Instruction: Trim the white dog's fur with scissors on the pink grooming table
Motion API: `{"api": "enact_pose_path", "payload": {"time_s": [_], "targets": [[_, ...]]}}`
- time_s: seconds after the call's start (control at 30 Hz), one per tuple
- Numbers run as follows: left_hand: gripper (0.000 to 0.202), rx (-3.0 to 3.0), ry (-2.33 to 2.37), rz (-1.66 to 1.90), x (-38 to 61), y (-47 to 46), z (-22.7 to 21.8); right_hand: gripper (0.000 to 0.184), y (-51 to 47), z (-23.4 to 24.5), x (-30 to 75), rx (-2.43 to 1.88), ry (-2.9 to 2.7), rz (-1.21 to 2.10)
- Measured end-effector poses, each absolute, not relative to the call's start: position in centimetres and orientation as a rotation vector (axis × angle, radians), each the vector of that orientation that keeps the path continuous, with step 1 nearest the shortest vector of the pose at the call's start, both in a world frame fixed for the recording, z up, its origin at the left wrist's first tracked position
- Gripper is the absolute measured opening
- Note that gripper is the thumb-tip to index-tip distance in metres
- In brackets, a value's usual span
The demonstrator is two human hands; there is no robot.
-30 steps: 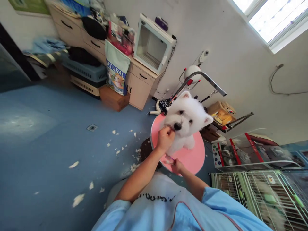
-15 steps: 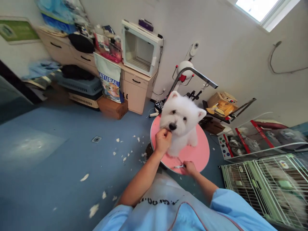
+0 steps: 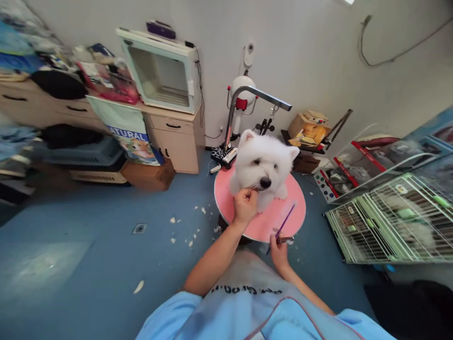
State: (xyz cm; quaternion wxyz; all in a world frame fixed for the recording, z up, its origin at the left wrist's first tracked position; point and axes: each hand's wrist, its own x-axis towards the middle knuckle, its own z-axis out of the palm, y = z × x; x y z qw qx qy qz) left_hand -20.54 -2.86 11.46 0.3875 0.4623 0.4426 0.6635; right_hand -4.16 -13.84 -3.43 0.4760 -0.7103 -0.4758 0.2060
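Currently, left hand (image 3: 245, 206) pinches the fluffy chin fur of white dog (image 3: 262, 158), which sits on a round, smooth pink table (image 3: 226, 198); right hand (image 3: 279, 249) is clenched round a thin purple tool (image 3: 286, 219) at the table's near edge.

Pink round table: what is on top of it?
A white dog sits on the pink table; the left hand holds its chin fur. The right hand holds a thin purple tool over the near edge. The dog's body hides its hind legs and the tabletop beneath.
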Motion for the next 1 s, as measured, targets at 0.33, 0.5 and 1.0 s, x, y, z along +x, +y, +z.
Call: {"api": "enact_pose_path", "payload": {"time_s": [0.33, 0.5, 1.0], "targets": [[0.029, 1.031, 1.125, 1.697, -20.4, -2.6, 12.7, 0.041, -2.5, 7.8, -6.6, -1.64, -1.563, -0.361], [0.031, 1.031, 1.113, 1.721, -21.2, -2.3, 12.5, 0.042, -2.1, 9.1, -3.5, -1.808, -1.417, -0.329], [0.029, 0.845, 1.207, 1.748, -23.8, 1.9, 10.3, 0.047, -2.7, 7.0, -5.0, -1.91, -1.246, 0.088]]}}
